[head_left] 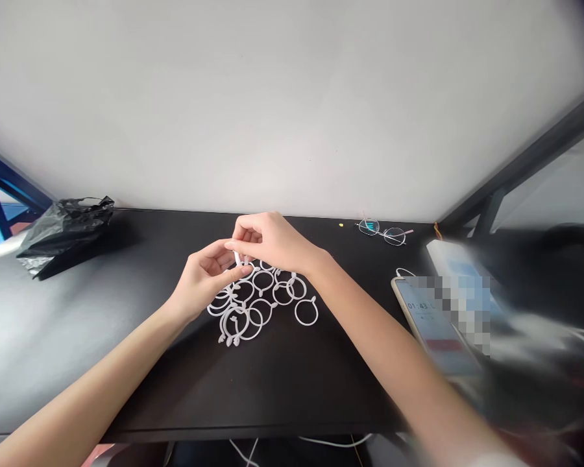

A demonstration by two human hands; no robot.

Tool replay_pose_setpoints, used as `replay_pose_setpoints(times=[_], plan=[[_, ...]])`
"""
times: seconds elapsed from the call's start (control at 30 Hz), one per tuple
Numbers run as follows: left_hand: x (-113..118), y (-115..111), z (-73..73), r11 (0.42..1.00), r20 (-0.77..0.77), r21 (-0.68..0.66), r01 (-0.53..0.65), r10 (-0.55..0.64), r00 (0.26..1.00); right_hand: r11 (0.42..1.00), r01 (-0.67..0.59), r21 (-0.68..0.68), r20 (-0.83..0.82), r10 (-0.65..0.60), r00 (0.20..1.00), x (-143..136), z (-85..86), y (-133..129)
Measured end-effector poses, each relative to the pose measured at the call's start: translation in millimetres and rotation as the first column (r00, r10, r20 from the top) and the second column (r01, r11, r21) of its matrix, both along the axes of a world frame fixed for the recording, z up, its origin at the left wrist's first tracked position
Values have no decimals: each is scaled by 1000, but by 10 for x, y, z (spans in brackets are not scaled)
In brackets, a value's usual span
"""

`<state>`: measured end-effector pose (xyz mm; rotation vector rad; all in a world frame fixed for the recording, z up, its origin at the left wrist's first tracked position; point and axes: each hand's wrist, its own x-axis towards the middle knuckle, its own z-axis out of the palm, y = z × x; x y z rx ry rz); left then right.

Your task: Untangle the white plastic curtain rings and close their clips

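Several white rings with small knobs lie loosely piled on the black table, below and around my hands. Over the upper left of the pile, my left hand and my right hand meet at the fingertips. A white piece shows between them, its shape mostly covered by fingers. My left thumb and fingers are closed around its lower part. The right thumb and forefinger pinch at its upper end.
A black plastic bag sits at the back left. Glasses lie at the back right, near a tiny yellow bit. A phone with a cable and a white box are on the right. A pale wall rises behind.
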<state>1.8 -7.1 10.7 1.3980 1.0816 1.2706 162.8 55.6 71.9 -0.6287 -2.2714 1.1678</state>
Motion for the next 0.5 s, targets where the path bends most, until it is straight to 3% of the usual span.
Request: replay_pose_setpoints(times=[0.23, 0.4, 0.5], plan=[[-30, 5, 17, 1000, -31, 15, -22, 23, 999, 1000, 4, 2, -51, -4, 999, -38, -56, 2], [-43, 23, -17, 1000, -79, 18, -6, 8, 997, 998, 37, 50, 74, -41, 996, -9, -3, -10], [-96, 58, -65, 995, -209, 71, -73, 86, 974, 989, 97, 115, 200, -118, 973, 67, 94, -33]])
